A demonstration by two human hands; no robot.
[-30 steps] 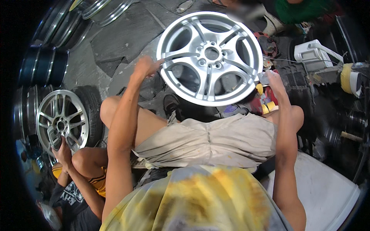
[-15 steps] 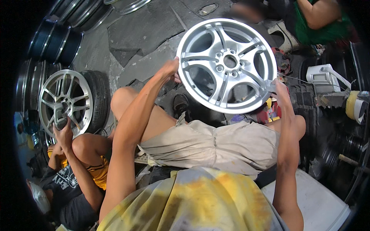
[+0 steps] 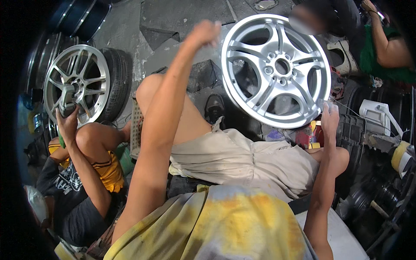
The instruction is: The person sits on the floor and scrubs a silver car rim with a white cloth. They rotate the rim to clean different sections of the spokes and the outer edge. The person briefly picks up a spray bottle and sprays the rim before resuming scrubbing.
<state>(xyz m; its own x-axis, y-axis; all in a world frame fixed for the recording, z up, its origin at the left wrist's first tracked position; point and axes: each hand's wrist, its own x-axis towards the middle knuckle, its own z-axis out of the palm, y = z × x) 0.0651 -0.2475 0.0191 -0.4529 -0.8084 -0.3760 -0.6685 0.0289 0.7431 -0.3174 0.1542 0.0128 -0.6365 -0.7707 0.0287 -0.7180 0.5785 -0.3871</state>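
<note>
A silver alloy wheel rim (image 3: 242,93) with paired spokes and a ring of bolt holes faces up before my knees. My left hand (image 3: 205,34) is raised in the air just left of its upper edge, apart from it. Its fingers are slightly blurred but look spread, with nothing in them. At the lower right edge of the rim, my right hand (image 3: 330,119) has its fingers closed around a small pale-grey sheet (image 3: 328,106), perhaps sandpaper. The fingers touch the rim's edge there. What supports the rim from below is hidden.
To the left, a co-worker's hand (image 3: 67,123) holds a grey tool against another spoked wheel (image 3: 100,82), with a tyre (image 3: 116,82) behind it. Dark rims (image 3: 80,19) are stacked at upper left. Another person in green (image 3: 381,56) sits at upper right, near a white box-shaped thing (image 3: 376,113).
My left hand has let go of the rim's left edge and lifted up and away. The rim sits further right in view. My right hand stays at its lower right edge.
</note>
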